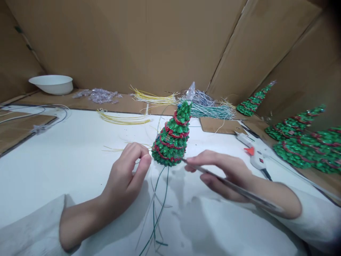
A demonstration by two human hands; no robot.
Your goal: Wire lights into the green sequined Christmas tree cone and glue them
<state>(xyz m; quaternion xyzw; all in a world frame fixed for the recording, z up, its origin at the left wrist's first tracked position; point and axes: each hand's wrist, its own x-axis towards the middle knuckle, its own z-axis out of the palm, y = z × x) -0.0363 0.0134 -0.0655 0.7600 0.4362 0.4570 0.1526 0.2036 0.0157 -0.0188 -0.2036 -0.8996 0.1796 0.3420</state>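
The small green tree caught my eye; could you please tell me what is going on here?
Someone is working on the small green tree with both hands. The right hand holds a slim metal tool, its tip at the tree's lower edge; the left hand is curled by the opposite side, its grip unclear. Green wires trail below.

Brown cardboard walls (pixel 112 42) are enclosing three sides of a white surface (pixel 77 156) before us as pale light is casting shadows.
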